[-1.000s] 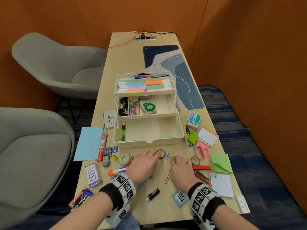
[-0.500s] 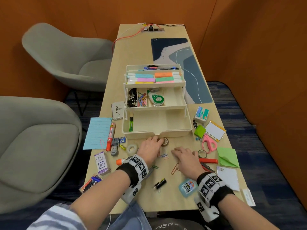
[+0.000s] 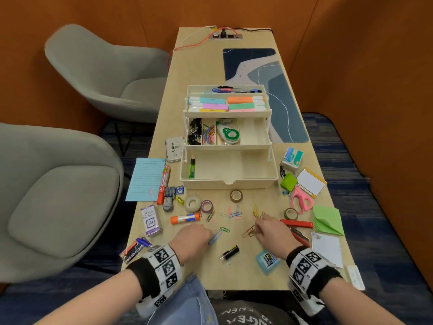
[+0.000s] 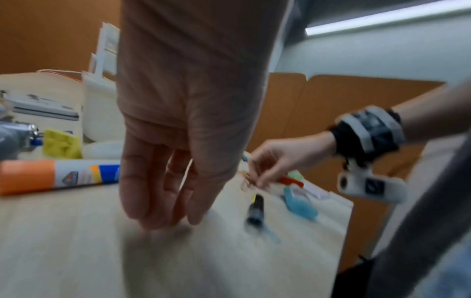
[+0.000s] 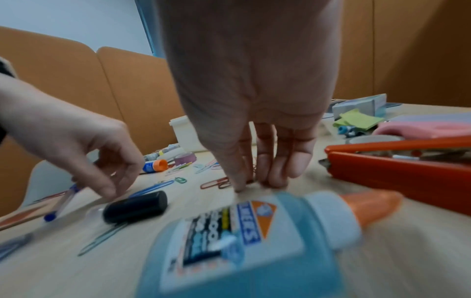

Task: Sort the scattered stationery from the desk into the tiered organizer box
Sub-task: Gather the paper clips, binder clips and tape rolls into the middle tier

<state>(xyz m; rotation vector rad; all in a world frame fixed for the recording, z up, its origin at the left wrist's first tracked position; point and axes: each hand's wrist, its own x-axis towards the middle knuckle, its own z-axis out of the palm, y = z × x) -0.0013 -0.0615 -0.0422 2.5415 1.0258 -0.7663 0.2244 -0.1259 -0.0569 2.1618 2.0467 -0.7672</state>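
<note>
Paperclips are what I'm working now: both hands have pulled back from the front wall of the cream plastic three-tier organizer box [image 3: 228, 181], where they sat half a second ago, toward me at 6 o'clock, uncovering the brown tape roll [image 3: 235, 195] they had been crowding. My left hand [image 3: 192, 238] has its fingers [image 4: 155, 193] hanging loosely, tips on the pale wood worktop [image 3: 241, 275] beside a long blue wire paperclip [image 3: 215, 236], gripping nothing. My right hand [image 3: 273, 232] bunches its fingers [image 5: 265, 165] down on a small heap of copper-coloured paperclips [image 3: 250, 231]; whether any clip is actually pinched, I cannot tell. I judge this as gathering loose clips for the middle tier, whose second compartment already holds coloured ones. Much is still unsorted: an orange-capped glue stick [image 3: 185, 218] at 10 o'clock, a blue bottle of liquid glue [image 3: 268, 260] at 5, an orange stapler [image 3: 297, 223] at 3. Orange partition walls enclose the narrow worktop, with two grey upholstered chairs [image 3: 58, 195] at 9 o'clock.
</note>
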